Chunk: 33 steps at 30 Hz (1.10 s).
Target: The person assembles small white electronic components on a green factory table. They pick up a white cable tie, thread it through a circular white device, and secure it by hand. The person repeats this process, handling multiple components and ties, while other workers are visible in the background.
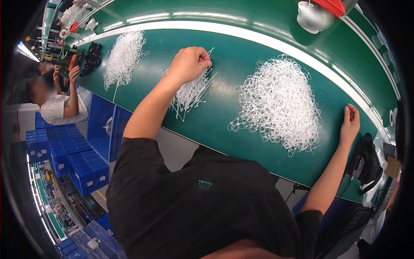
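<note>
My left hand (188, 64) is closed in a pinch above a bundle of straight white cable ties (189, 96). One thin white cable tie (211, 50) sticks out past its fingertips. Far to the right, my right hand (351, 124) is raised near the table's right end, fingers loosely bent and thumb apart, with nothing visible in it. Between the hands lies a large heap of looped white cable ties (278, 103). A second white heap of looped ties (125, 58) sits farther left.
The green table (224, 125) curves across the view, with a white strip along its back. Black parts (90, 59) lie at its left end; a black device (366, 164) stands at the right. A white-and-red object (315, 18) is behind. Blue bins (82, 166) and a co-worker (64, 103) are left.
</note>
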### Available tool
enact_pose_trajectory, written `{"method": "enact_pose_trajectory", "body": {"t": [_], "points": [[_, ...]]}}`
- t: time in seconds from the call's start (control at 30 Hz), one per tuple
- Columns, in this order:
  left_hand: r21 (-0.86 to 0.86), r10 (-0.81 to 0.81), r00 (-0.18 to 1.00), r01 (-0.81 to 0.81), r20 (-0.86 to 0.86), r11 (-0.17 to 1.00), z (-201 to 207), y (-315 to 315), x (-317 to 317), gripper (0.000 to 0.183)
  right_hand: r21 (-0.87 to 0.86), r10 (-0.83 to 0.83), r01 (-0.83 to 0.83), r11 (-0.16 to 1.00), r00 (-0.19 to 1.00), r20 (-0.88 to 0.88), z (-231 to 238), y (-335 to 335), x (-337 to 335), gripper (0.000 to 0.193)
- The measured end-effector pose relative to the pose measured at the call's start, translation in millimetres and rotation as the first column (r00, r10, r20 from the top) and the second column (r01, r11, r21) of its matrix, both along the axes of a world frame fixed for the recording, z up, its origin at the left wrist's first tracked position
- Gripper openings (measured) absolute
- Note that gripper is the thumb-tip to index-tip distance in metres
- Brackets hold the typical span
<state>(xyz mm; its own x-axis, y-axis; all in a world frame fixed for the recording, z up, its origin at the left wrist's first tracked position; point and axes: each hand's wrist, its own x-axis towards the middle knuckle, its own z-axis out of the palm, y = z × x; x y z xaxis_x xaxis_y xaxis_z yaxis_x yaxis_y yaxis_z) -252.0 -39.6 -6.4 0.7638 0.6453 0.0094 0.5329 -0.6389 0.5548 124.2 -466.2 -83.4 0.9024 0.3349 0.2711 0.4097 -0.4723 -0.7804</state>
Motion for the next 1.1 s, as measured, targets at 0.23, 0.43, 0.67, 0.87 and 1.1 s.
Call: {"method": "enact_pose_trajectory", "body": {"t": [0.23,0.43,0.67,0.87,1.1], "points": [[0.101,0.012,0.99,0.003,-0.142,0.995,-1.7,1.7,12.2,0.013,-0.018,-0.012,0.013,1.0,0.999,0.036,-0.4,-2.3,-1.9,0.025],[0.148,0.011,0.976,0.022,-0.216,0.989,-3.8,0.9,11.5,0.017,-0.024,-0.01,0.012,1.0,0.999,0.049,0.0,0.5,-3.5,0.025],[-0.263,0.042,0.978,0.013,0.203,0.965,11.6,5.5,7.2,0.02,0.024,-0.009,0.008,1.0,0.999,0.031,1.9,-0.8,1.0,0.024],[-0.407,0.125,0.865,0.096,0.485,0.909,23.3,3.4,-0.3,0.018,0.241,-0.01,0.006,0.971,1.0,0.017,32.9,2.7,-4.8,0.022],[-0.632,0.179,0.697,0.471,0.694,0.616,33.8,-35.4,2.0,0.015,0.34,0.418,-0.423,0.84,0.904,0.091,139.4,118.2,-192.2,0.019]]}}
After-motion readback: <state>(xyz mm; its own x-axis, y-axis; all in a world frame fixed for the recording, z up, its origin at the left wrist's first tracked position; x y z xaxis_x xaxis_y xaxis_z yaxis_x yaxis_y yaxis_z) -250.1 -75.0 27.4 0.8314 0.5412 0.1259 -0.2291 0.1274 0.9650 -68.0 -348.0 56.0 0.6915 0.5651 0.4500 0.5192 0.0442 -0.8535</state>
